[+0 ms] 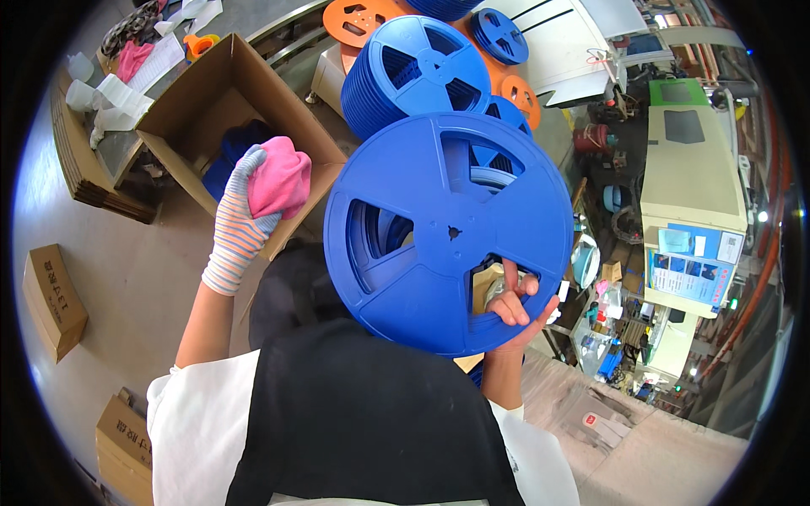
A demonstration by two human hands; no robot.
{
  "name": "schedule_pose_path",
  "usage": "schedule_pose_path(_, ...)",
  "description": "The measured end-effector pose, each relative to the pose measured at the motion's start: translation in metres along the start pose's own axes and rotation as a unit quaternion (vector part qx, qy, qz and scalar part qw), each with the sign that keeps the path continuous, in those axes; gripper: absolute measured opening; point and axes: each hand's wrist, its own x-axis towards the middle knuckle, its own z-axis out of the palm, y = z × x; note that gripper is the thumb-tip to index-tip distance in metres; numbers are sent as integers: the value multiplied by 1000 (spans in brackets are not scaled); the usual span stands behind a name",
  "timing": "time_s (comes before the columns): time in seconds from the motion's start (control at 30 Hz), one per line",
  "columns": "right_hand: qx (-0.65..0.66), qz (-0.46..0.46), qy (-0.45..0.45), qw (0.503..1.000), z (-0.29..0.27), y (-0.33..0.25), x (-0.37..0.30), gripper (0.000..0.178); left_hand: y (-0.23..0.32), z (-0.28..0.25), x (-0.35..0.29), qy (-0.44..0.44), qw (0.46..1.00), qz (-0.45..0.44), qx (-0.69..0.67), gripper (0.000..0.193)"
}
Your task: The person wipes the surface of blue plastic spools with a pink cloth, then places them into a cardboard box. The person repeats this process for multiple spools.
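My left hand (pixel 245 215), in a striped knit glove, is closed round a bunched pink cloth (pixel 281 177). It is raised beside the near edge of an open cardboard box (pixel 190 105). My bare right hand (pixel 513 305) grips a large blue plastic reel (pixel 405 202) at its lower right, with fingers coming through one of the cut-out windows. The reel's flat face is turned toward me, in front of my chest. Dark blue pieces (pixel 232 152) lie inside the box, partly hidden by my left hand.
Beyond the reel stands a tall stack of blue reels (pixel 413 63). An orange reel (pixel 359 18) lies at the back. Flattened cardboard (pixel 84 160) leans at the left, and closed cartons (pixel 55 299) rest on the floor. A cream and green machine (pixel 692 177) stands at the right.
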Motion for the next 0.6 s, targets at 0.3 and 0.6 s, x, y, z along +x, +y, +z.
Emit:
schedule_pose_path(0.3, -45, 8, 83, 996, 4, 16, 17, 49, 41, 4, -19, -54, 958, 195, 205, 64)
schedule_pose_path(0.6, -73, 65, 172, 980, 11, 35, 20, 50, 75, 77, -38, -409, 877, 249, -42, 50)
